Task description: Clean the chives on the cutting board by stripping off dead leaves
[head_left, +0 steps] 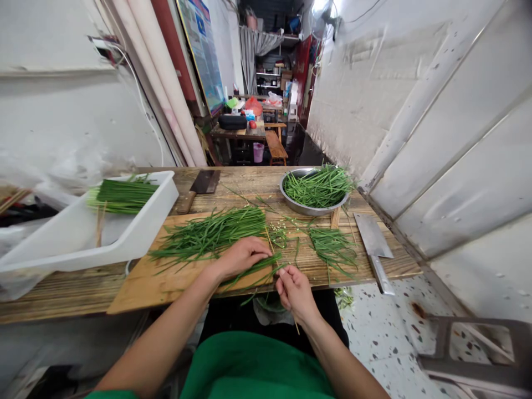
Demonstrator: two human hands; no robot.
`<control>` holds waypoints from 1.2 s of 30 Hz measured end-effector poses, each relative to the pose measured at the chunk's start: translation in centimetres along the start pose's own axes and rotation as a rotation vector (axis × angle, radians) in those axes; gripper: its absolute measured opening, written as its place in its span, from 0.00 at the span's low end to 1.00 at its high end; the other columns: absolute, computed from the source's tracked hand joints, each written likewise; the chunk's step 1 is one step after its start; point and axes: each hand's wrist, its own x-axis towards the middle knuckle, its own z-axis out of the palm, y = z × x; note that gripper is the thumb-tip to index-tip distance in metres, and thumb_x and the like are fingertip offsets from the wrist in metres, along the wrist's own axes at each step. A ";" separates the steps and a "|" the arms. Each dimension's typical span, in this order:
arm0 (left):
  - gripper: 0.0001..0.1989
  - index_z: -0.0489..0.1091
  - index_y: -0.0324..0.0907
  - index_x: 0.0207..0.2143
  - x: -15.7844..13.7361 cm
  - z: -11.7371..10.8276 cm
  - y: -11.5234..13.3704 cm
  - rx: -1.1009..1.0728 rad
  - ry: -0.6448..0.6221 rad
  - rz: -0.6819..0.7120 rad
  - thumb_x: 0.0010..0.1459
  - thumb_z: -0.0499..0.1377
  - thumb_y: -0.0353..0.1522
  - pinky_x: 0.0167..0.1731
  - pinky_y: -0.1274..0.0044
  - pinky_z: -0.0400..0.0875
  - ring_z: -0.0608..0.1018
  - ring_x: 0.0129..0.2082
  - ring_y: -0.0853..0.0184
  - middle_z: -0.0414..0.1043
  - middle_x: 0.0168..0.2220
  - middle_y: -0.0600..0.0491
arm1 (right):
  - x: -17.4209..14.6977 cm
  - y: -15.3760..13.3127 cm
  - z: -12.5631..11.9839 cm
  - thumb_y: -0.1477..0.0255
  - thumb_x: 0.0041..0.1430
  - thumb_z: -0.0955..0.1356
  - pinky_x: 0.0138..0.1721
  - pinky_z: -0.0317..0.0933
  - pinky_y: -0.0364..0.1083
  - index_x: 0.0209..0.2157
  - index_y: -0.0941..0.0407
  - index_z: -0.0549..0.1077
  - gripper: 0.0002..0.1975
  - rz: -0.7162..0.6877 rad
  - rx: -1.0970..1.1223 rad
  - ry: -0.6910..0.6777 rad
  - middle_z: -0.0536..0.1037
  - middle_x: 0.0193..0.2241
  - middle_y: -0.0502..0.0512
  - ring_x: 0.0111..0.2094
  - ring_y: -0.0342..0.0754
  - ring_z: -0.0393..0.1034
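My left hand [245,256] is closed around a small bunch of garlic chives [260,266], low over the front part of the wooden cutting board. In my right hand [294,289], thumb and fingers pinch a thin bamboo skewer [296,326], whose lower end sticks out below the palm. The skewer's upper part crosses the cut ends of the chives; whether it pierces them I cannot tell. Behind my left hand, a large pile of chives [220,230] covers much of the cutting board [137,282]. A smaller bunch of chives [332,246] lies to the right of my hands.
A metal bowl heaped with chives [310,210] stands at the back right. One cleaver [376,244] lies near the right edge, its handle overhanging; a dark cleaver [205,182] lies at the back. On the left, a white tray [137,246] holds chives and skewers.
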 end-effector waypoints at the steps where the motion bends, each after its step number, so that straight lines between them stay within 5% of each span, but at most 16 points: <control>1: 0.11 0.74 0.41 0.34 -0.1 -0.2 0.2 0.004 -0.041 0.031 0.57 0.52 0.32 0.38 0.80 0.64 0.73 0.35 0.70 0.74 0.33 0.51 | 0.0 0.0 0.1 0.59 0.48 0.67 0.04 0.37 0.33 0.26 0.56 0.61 0.16 0.000 0.000 0.001 0.65 0.10 0.39 0.04 0.31 0.42; 3: 0.12 0.74 0.41 0.35 -0.3 -0.6 0.3 0.042 -0.061 0.028 0.58 0.50 0.33 0.37 0.80 0.64 0.73 0.35 0.70 0.74 0.33 0.51 | 0.0 0.0 0.1 0.59 0.48 0.67 0.04 0.37 0.33 0.26 0.56 0.61 0.16 -0.003 -0.001 -0.002 0.65 0.10 0.39 0.04 0.31 0.43; 9: 0.11 0.73 0.38 0.36 0.4 -1.9 -2.3 0.459 0.211 -0.229 0.56 0.52 0.32 0.40 0.74 0.63 0.71 0.36 0.64 0.73 0.34 0.48 | 0.0 0.3 -0.2 0.59 0.48 0.67 0.04 0.37 0.33 0.26 0.56 0.61 0.16 -0.011 -0.003 -0.003 0.65 0.10 0.39 0.04 0.31 0.42; 14: 0.10 0.73 0.39 0.35 1.7 -1.3 -3.7 0.661 0.160 -0.227 0.54 0.53 0.29 0.39 0.73 0.63 0.70 0.36 0.62 0.71 0.32 0.47 | 0.1 0.4 -0.3 0.59 0.48 0.67 0.04 0.37 0.33 0.26 0.56 0.61 0.16 0.000 -0.010 0.002 0.65 0.10 0.39 0.04 0.31 0.42; 22: 0.09 0.73 0.38 0.34 2.1 -1.3 -4.3 0.650 0.207 -0.201 0.54 0.53 0.28 0.39 0.74 0.63 0.70 0.36 0.64 0.70 0.31 0.47 | 0.0 0.2 -0.3 0.57 0.47 0.67 0.04 0.36 0.33 0.26 0.56 0.60 0.17 0.002 -0.022 -0.006 0.65 0.10 0.39 0.04 0.31 0.42; 36: 0.09 0.72 0.38 0.25 1.9 -2.3 -3.3 0.702 -0.002 -0.267 0.52 0.52 0.28 0.35 0.76 0.63 0.71 0.32 0.65 0.69 0.28 0.47 | 0.1 0.2 -0.3 0.57 0.46 0.67 0.04 0.37 0.33 0.26 0.56 0.60 0.18 0.016 -0.031 -0.005 0.65 0.10 0.38 0.04 0.31 0.42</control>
